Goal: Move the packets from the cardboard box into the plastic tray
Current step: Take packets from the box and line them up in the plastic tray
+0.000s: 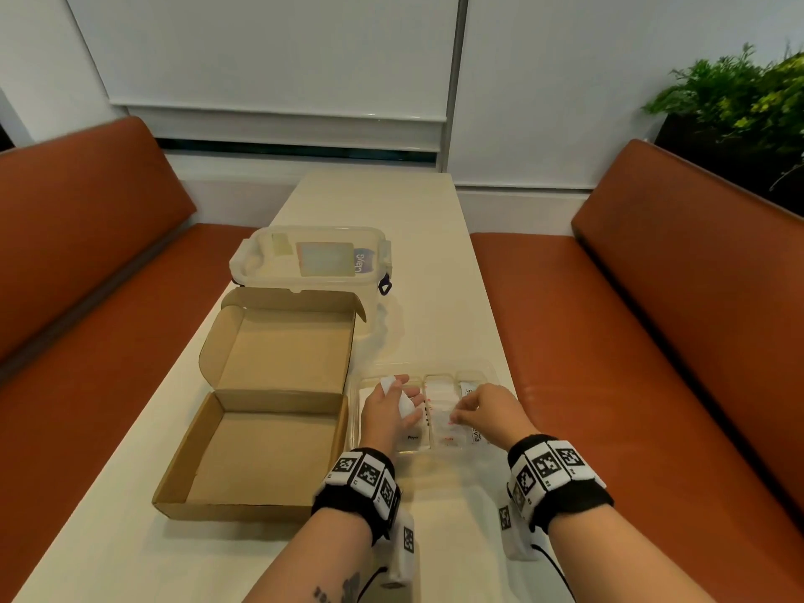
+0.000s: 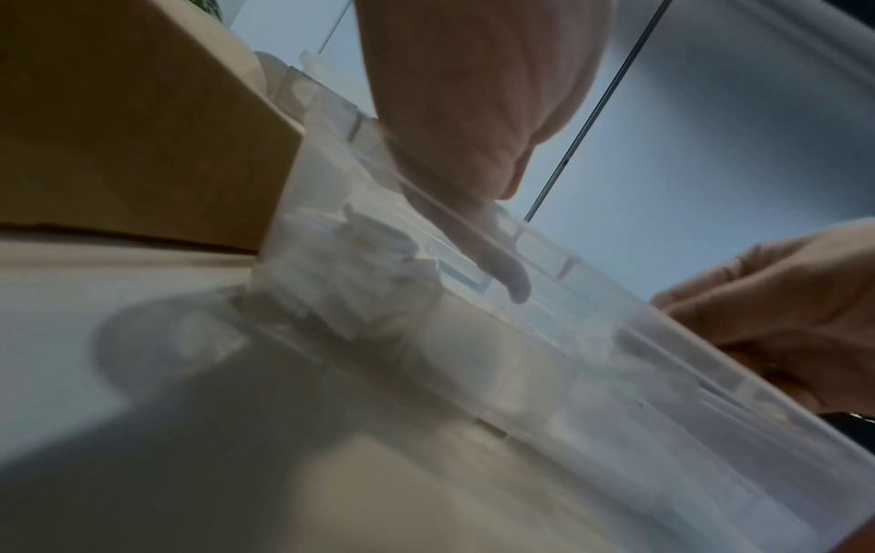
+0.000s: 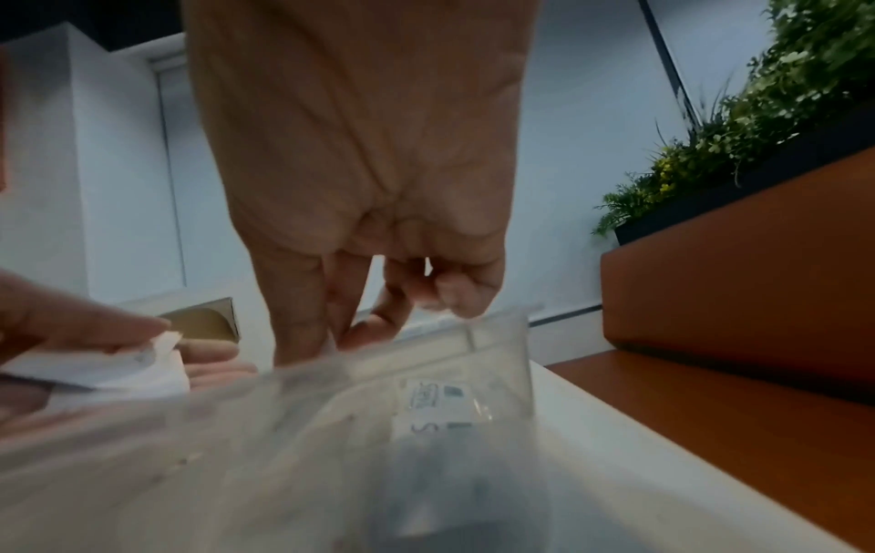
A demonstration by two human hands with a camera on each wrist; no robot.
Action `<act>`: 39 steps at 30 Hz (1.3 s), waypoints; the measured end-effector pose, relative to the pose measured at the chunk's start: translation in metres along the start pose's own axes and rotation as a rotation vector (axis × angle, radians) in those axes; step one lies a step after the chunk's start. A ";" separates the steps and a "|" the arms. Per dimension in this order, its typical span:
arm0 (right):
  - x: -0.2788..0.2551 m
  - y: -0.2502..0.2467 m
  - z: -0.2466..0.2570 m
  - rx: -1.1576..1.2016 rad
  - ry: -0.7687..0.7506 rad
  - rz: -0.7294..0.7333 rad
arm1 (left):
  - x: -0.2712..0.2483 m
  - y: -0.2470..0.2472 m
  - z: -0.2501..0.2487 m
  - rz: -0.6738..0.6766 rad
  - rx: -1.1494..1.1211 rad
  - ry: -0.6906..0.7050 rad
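Left hand [image 1: 388, 410] holds packets [image 1: 402, 400] over tray [image 1: 474, 368].

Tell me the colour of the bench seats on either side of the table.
Burnt orange-brown, plain with no pattern. The bench seats show best in the head view.

We seem to sit in a café or office booth: a long cream table [image 1: 391, 219] runs between two orange-brown padded benches [image 1: 678, 298], white roller blinds [image 1: 278, 58] cover the far windows, and a dark planter of green foliage [image 1: 739, 106] stands behind the right bench.
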State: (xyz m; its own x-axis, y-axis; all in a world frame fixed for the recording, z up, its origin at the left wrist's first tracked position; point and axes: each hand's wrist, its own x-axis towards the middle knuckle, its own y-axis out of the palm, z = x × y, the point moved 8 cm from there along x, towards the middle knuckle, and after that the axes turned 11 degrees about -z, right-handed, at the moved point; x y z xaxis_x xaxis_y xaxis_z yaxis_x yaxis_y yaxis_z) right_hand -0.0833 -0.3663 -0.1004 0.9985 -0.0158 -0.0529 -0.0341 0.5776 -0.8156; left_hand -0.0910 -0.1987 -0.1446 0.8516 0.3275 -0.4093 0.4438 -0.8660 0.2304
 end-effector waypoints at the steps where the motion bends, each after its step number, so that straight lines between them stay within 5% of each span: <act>1: -0.001 0.001 -0.002 -0.042 0.006 -0.003 | 0.001 0.000 0.001 -0.006 -0.011 -0.014; 31: -0.006 0.016 0.008 -0.331 -0.101 -0.023 | -0.004 0.009 0.000 0.056 -0.084 -0.094; 39: -0.002 -0.003 0.032 0.253 -0.052 -0.187 | -0.012 0.013 -0.003 0.144 -0.074 -0.082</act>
State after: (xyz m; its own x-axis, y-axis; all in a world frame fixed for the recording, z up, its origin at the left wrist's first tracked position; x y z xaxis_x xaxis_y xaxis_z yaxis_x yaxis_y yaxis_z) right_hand -0.0839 -0.3418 -0.0792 0.9875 -0.1029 0.1193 0.1557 0.7531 -0.6393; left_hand -0.0944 -0.2130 -0.1336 0.8835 0.1676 -0.4374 0.3409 -0.8705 0.3551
